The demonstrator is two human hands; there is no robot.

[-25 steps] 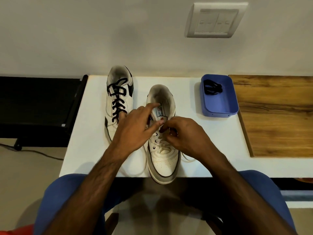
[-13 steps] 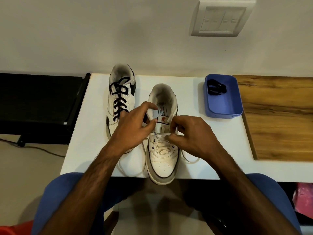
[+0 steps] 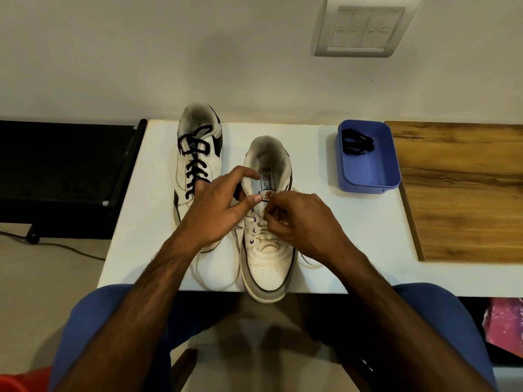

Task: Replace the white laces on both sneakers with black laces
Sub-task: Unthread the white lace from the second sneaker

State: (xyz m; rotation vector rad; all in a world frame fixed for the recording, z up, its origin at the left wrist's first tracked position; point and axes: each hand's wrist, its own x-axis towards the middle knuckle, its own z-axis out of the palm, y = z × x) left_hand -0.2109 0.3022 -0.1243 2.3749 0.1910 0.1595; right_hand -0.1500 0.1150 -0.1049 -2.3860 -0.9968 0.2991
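Two white sneakers stand on the white table (image 3: 353, 236). The left sneaker (image 3: 195, 162) wears black laces. The right sneaker (image 3: 267, 261) still carries a white lace (image 3: 215, 281), whose loose ends trail over the table on both sides. My left hand (image 3: 219, 210) grips the right sneaker's left collar, thumb against the tongue. My right hand (image 3: 300, 222) pinches the white lace at the upper eyelets; its fingertips hide the crossing there. A coiled black lace (image 3: 357, 144) lies in the blue tray (image 3: 376, 179) at the back right.
A wooden board (image 3: 464, 193) covers the table's right part. A black bench (image 3: 62, 171) stands left of the table. A switch plate (image 3: 365, 26) is on the wall. My blue-clad knees (image 3: 113, 321) sit under the front edge.
My right hand has shifted slightly toward the upper eyelets while pinching the white lace. My left hand stays on the sneaker's collar. The view tilted a little.
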